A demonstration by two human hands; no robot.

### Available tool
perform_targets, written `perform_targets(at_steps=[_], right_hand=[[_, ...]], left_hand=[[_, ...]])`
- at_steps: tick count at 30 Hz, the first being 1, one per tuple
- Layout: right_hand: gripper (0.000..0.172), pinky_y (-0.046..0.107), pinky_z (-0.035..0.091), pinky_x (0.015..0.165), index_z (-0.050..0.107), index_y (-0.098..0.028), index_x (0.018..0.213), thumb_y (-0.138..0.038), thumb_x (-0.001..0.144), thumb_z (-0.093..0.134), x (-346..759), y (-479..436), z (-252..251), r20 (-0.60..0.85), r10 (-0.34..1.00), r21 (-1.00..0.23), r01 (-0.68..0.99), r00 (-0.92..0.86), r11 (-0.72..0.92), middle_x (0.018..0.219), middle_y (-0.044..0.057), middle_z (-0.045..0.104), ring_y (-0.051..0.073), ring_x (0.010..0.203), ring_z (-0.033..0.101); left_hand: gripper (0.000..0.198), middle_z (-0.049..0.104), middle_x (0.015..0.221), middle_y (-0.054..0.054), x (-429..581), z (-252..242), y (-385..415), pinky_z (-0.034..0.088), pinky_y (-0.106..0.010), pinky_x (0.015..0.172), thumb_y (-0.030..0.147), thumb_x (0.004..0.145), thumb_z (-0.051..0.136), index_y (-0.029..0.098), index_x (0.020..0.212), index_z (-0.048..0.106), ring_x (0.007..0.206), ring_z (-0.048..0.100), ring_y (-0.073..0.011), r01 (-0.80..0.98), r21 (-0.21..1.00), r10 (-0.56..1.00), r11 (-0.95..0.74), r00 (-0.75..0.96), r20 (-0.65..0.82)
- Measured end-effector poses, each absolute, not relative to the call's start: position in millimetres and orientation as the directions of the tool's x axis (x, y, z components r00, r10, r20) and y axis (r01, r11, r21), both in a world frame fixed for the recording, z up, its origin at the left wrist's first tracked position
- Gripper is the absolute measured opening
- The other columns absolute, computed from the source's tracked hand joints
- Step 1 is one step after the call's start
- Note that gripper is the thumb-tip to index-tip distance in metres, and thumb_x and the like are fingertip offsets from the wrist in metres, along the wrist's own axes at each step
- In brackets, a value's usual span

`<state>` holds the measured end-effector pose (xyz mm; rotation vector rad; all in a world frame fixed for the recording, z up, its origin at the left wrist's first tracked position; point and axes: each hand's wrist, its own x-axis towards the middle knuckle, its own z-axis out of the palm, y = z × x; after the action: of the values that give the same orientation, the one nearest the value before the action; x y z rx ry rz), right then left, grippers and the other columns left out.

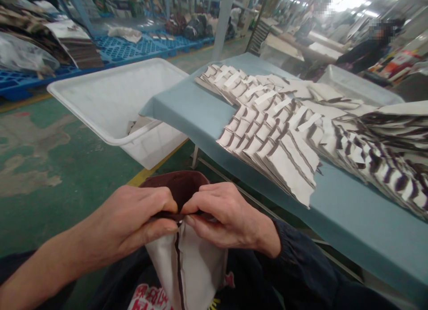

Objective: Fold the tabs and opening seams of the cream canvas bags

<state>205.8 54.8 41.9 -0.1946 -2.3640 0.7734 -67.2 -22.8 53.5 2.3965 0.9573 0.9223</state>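
Observation:
Low in front of my body I hold a sewn piece (200,261), white on the outside with a dark seam down its middle and dark brown inside. It looks like a boot shaft. My left hand (140,218) pinches its upper edge just left of the seam, thumb on the white side and fingers over the brown inside. From the other side my right hand (224,212) pinches the same edge, the fingertips of both hands almost meeting at the seam. The brown opening gapes behind my fingers, and the lower end rests by my dark clothing.
A table with a blue-grey cover (200,109) stands ahead and right, bearing overlapping rows of similar white pieces (264,136). Left of it is a white plastic bin (96,96) with a few pieces inside. Blue pallets (127,51) lie behind. A person (368,51) is at the far right.

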Motion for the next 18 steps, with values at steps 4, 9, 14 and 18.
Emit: perform_targets(at_steps=[4, 9, 14, 18], right_hand=[[0.016, 0.031, 0.055, 0.075, 0.074, -0.024, 0.120, -0.020, 0.128, 0.061, 210, 54, 51, 0.535, 0.290, -0.554, -0.071, -0.793, 0.829, 0.091, 0.001, 0.084, 0.017, 0.077, 0.076], [0.023, 0.035, 0.055, 0.074, 0.077, -0.020, 0.132, -0.021, 0.133, 0.054, 219, 48, 60, 0.438, 0.234, -0.445, 0.017, -0.868, 0.895, 0.093, 0.003, 0.087, 0.020, 0.079, 0.077], [0.024, 0.037, 0.055, 0.074, 0.080, -0.019, 0.132, -0.021, 0.134, 0.056, 221, 45, 64, 0.362, 0.252, -0.393, 0.098, -0.897, 0.915, 0.094, 0.004, 0.089, 0.021, 0.079, 0.077], [0.030, 0.036, 0.055, 0.077, 0.081, -0.020, 0.129, -0.030, 0.138, 0.054, 217, 54, 61, 0.361, 0.269, -0.469, 0.075, -0.893, 0.880, 0.095, 0.004, 0.088, 0.021, 0.082, 0.078]], left_hand=[[0.051, 0.061, 0.075, 0.010, -61, 61, -18, 0.040, -0.030, 0.057, 0.045, 0.145, 0.038, 0.028, 0.099, 0.054, 0.057, 0.058, -0.0119, 0.467, 0.490, 0.674, -0.736, 0.570, 0.470], [0.060, 0.065, 0.072, 0.009, -64, 56, -17, 0.041, -0.030, 0.055, 0.050, 0.144, 0.036, 0.026, 0.096, 0.062, 0.054, 0.062, -0.0106, 0.492, 0.427, 0.650, -0.758, 0.616, 0.445], [0.057, 0.066, 0.072, 0.006, -60, 64, -19, 0.041, -0.035, 0.055, 0.033, 0.142, 0.038, 0.027, 0.091, 0.063, 0.055, 0.062, -0.0144, 0.564, 0.311, 0.641, -0.765, 0.621, 0.452], [0.050, 0.061, 0.068, 0.008, -50, 69, -26, 0.041, -0.034, 0.055, 0.015, 0.130, 0.042, 0.028, 0.084, 0.055, 0.054, 0.058, -0.0137, 0.562, 0.374, 0.675, -0.738, 0.601, 0.428]])
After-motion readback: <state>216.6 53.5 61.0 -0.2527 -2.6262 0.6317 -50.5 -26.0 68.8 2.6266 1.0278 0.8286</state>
